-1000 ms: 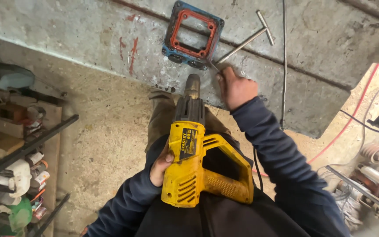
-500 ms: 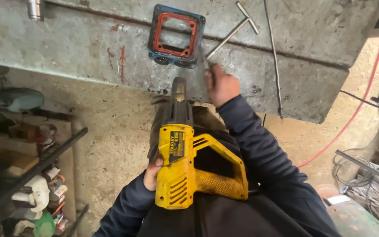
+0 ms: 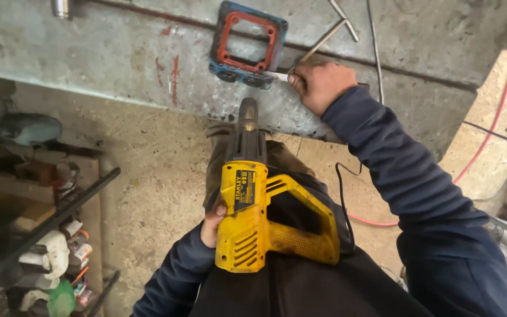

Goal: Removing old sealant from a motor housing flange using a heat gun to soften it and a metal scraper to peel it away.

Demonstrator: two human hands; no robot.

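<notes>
My left hand (image 3: pixel 210 224) grips the body of a yellow heat gun (image 3: pixel 259 226), its dark nozzle (image 3: pixel 247 117) aimed at the front edge of a grey metal bench (image 3: pixel 118 53). A blue rectangular plate with a red gasket (image 3: pixel 247 44) lies flat on the bench. Just right of that plate, my right hand (image 3: pixel 319 84) is closed on a small white-tipped scraper (image 3: pixel 278 76) whose tip touches the plate's near right corner. A metal T-handle wrench (image 3: pixel 330 32) lies behind this hand.
A thin metal rod (image 3: pixel 374 47) lies across the bench. Red hose (image 3: pixel 494 111) and black cable (image 3: pixel 494 134) run over the concrete floor at right. Shelves with cans and rags (image 3: pixel 54 246) stand at lower left. A small metal cylinder (image 3: pixel 61 8) stands at the bench's far left.
The view has shifted so the bench and plate sit higher in frame. My right hand has stayed by the plate's corner with the scraper. The heat gun is held the same way.
</notes>
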